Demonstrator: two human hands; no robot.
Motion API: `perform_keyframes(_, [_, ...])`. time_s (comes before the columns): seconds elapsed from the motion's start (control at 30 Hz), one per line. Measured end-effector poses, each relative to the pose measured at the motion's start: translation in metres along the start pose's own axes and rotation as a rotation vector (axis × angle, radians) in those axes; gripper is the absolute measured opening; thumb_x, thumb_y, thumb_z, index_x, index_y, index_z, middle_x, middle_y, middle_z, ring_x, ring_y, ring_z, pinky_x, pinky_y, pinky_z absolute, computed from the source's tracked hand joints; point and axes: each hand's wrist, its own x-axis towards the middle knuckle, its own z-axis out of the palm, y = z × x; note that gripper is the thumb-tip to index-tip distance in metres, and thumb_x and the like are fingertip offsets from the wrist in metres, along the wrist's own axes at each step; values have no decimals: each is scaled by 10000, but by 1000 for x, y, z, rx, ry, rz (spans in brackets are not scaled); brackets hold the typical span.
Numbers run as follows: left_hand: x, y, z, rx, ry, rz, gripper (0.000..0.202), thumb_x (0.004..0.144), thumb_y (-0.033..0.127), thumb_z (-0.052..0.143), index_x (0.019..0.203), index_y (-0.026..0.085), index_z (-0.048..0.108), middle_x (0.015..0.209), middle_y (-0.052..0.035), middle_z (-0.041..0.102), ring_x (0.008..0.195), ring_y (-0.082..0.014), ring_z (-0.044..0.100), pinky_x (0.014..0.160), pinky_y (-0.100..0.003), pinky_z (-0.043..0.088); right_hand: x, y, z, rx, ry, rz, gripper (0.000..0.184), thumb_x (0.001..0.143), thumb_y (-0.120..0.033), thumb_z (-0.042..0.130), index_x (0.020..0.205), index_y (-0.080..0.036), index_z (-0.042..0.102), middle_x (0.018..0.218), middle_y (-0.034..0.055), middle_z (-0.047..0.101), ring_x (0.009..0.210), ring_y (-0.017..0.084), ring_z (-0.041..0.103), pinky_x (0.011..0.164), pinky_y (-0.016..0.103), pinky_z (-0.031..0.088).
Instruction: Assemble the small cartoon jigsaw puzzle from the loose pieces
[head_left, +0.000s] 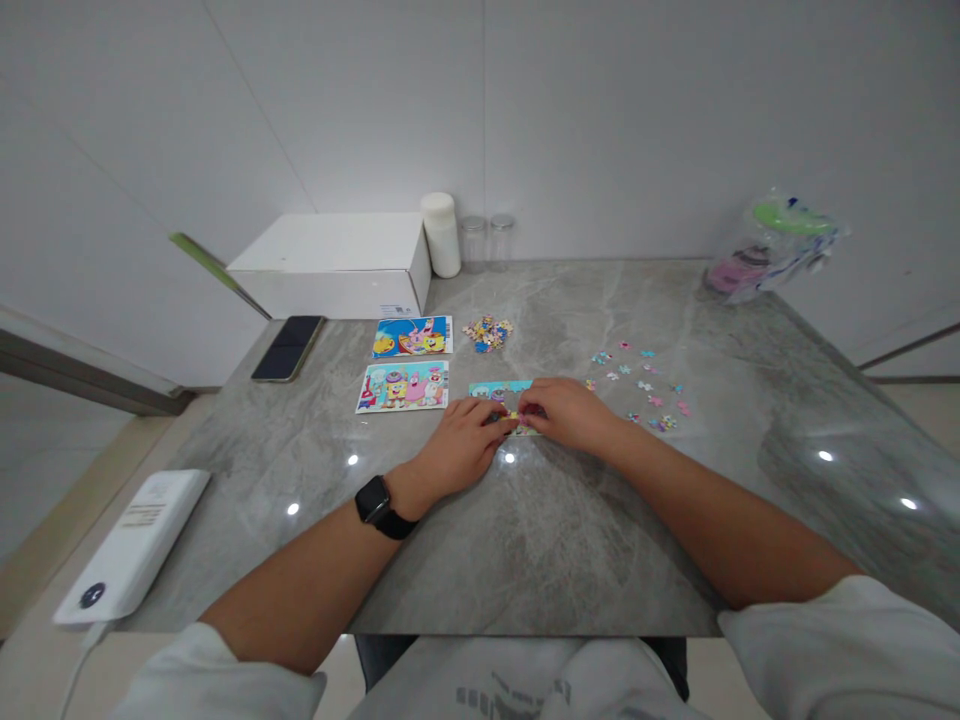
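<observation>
A partly assembled jigsaw puzzle [496, 388] with a cartoon picture lies flat on the table, its lower part covered by my fingers. My left hand [466, 445], with a black watch on the wrist, rests at its lower left edge, fingers stretched over it and thumb apart. From the right, my right hand [574, 412] has thumb and fingertips pinched together at the puzzle, on what looks like a small puzzle piece; the fingertips mostly hide it. Loose puzzle pieces [655, 401] lie scattered to the right. Left of the puzzle are a light-blue picture card [403, 387] and a darker blue picture card [414, 337].
A heap of pieces [488, 333] lies behind the puzzle. Further back stand a white box [330, 265], a white bottle [441, 236] and two clear jars [487, 244]. A phone [289, 349], white power bank [139, 545] and plastic-wrapped item [772, 248] sit near the table's edges.
</observation>
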Motion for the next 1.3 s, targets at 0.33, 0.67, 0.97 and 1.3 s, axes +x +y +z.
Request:
perform_keyframes(0.33, [0,-2,2,0,1,3,422,1013,200,566,1408,318,658,1350,-88,652,1235,-271,567,1078,-502,454,0,-2,-1,23,-20,8,155,965,-294,658,1019,-220,783,992,72,754,949,204,678,849,292,438])
perform_keyframes(0.67, [0,-8,1,-47,94,-38,337,985,236,634,1315,270,693,1338,-91,674,1219,-272,609,1069,-488,477,-3,1,-15,35,17,57,159,947,-236,671,1068,-222,773,1028,72,753,954,211,686,857,300,462])
perform_keyframes(0.97, [0,-32,1,-90,138,-143,706,880,414,778,1490,182,510,1544,-183,520,1430,-344,496,1214,-553,407,-24,26,-33,18,-2,140,856,835,-334,819,1587,-192,435,1544,192,540,1276,324,642,1044,411,508])
perform_keyframes(1.3, [3,-37,5,-138,112,-153,728,857,427,810,1488,217,512,1474,-158,601,1370,-341,565,1190,-554,435,-20,24,-23,-25,-118,89,844,756,-249,866,1525,-232,516,1474,150,602,1253,315,665,1012,371,533])
